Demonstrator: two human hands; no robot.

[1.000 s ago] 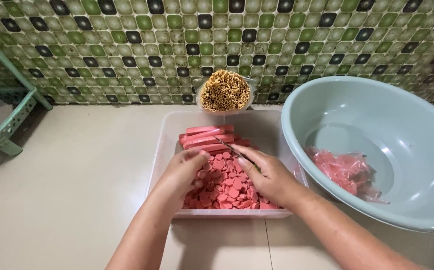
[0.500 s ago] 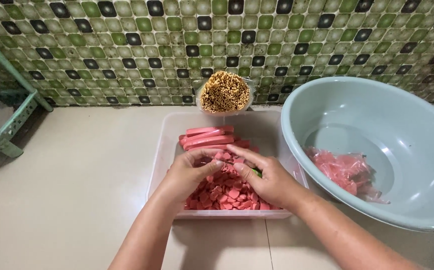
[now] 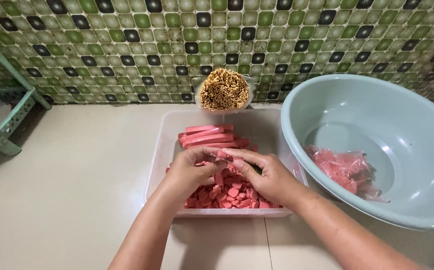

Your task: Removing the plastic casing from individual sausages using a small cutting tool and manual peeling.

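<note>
A clear plastic tub (image 3: 163, 150) sits on the pale floor. It holds whole pink sausages (image 3: 208, 137) at the back and a heap of sausage slices (image 3: 232, 194) at the front. Both hands meet above the slices. My left hand (image 3: 191, 172) and my right hand (image 3: 269, 176) pinch one pink sausage (image 3: 224, 155) between their fingertips. A small dark sliver shows under my right thumb; I cannot tell what it is.
A tub of upright wooden skewers (image 3: 224, 90) stands behind the clear tub against the tiled wall. A large grey-green basin (image 3: 327, 100) on the right holds crumpled pink wrappers (image 3: 344, 170). A green plastic rack (image 3: 7, 125) stands at the far left.
Both hands have risen slightly from the slices and drawn together. The fingers now close on a single sausage between them. The tub, the basin and the skewers have stayed put.
</note>
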